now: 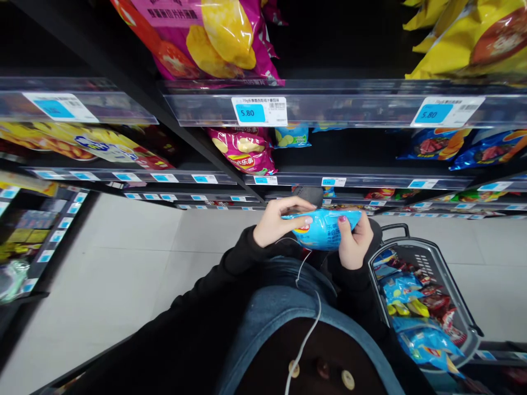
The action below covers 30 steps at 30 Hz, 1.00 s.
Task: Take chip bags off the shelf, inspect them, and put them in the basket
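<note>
Between my two hands is a light-blue chip bag (323, 233), held low in front of my body with its printed side tilted up. My left hand (280, 219) pinches the bag's left end, thumb on top and fingers behind the upper edge. At the right end my right hand (354, 238) grips it, thumb pressed on the front and the other fingers mostly hidden behind. Close by on the right stands a grey shopping basket (438, 258), with several blue bags (401, 288) and dark-red packets (436, 302) inside.
Shelves of snack bags rise ahead, with price tags (259, 111) along their edges. A magenta chip bag (242, 151) sits on a lower shelf; blue bags (438, 144) lie further right. Another shelf unit (45, 241) stands at left beyond the tiled floor (123, 263). A white cord (307, 334) hangs down my front.
</note>
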Each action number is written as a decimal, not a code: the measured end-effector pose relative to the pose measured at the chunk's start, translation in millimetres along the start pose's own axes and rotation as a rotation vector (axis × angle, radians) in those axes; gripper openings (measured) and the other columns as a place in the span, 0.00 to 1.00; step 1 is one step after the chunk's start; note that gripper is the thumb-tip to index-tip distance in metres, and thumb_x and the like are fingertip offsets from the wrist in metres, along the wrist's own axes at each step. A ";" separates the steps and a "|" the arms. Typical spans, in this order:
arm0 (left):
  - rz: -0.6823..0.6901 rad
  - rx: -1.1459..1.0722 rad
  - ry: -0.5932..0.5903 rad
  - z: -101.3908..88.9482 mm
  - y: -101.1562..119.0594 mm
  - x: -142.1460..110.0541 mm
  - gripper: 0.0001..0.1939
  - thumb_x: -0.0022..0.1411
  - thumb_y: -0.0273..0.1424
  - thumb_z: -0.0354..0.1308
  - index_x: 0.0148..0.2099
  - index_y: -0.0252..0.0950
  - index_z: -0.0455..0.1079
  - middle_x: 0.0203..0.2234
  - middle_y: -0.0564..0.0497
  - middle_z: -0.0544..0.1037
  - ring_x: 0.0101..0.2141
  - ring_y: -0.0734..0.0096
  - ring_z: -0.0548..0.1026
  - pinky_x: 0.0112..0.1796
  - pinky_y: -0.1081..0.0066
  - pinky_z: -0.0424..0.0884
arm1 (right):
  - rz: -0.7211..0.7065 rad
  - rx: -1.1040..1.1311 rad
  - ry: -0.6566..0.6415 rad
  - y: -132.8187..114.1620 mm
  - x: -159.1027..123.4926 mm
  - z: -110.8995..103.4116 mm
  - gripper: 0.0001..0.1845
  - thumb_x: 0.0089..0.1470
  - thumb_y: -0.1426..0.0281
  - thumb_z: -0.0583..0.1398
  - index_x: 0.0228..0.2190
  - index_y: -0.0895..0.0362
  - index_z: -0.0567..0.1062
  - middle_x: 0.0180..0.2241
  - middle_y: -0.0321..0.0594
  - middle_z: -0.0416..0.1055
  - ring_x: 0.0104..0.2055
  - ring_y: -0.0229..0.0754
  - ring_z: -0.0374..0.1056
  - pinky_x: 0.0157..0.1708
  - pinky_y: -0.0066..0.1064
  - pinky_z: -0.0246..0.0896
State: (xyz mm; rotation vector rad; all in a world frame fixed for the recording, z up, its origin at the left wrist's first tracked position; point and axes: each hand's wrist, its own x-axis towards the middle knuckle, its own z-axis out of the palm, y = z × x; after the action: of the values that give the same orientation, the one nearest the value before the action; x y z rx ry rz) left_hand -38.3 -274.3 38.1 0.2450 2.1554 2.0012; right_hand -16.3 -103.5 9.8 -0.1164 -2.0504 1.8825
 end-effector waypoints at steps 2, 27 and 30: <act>-0.031 0.094 -0.095 -6.0 5.2 1.7 0.17 0.48 0.36 0.65 0.41 0.34 0.76 0.35 0.47 0.80 0.36 0.62 0.77 0.39 0.68 0.73 | -0.026 -0.029 -0.069 0.1 3.2 -5.3 0.11 0.51 0.62 0.58 0.29 0.57 0.72 0.26 0.35 0.71 0.29 0.38 0.66 0.33 0.30 0.63; 0.059 0.034 0.169 17.2 -5.3 -6.6 0.10 0.56 0.34 0.58 0.40 0.38 0.77 0.43 0.50 0.77 0.45 0.61 0.75 0.49 0.65 0.69 | -0.526 -0.671 -0.010 12.3 -17.5 12.6 0.13 0.51 0.66 0.60 0.41 0.50 0.75 0.38 0.43 0.73 0.44 0.49 0.65 0.47 0.44 0.60; 0.064 0.057 0.139 16.3 -4.7 -7.7 0.11 0.57 0.34 0.58 0.41 0.38 0.77 0.44 0.49 0.77 0.46 0.61 0.74 0.50 0.65 0.69 | -0.516 -0.695 -0.013 16.4 -18.1 9.0 0.13 0.52 0.64 0.60 0.41 0.50 0.75 0.37 0.44 0.73 0.43 0.49 0.66 0.45 0.44 0.60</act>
State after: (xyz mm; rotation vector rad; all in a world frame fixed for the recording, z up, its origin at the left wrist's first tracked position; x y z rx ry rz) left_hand -26.7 -260.8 32.5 0.1908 2.3192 2.0500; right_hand -5.1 -115.5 -10.3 0.2334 -2.3605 0.8349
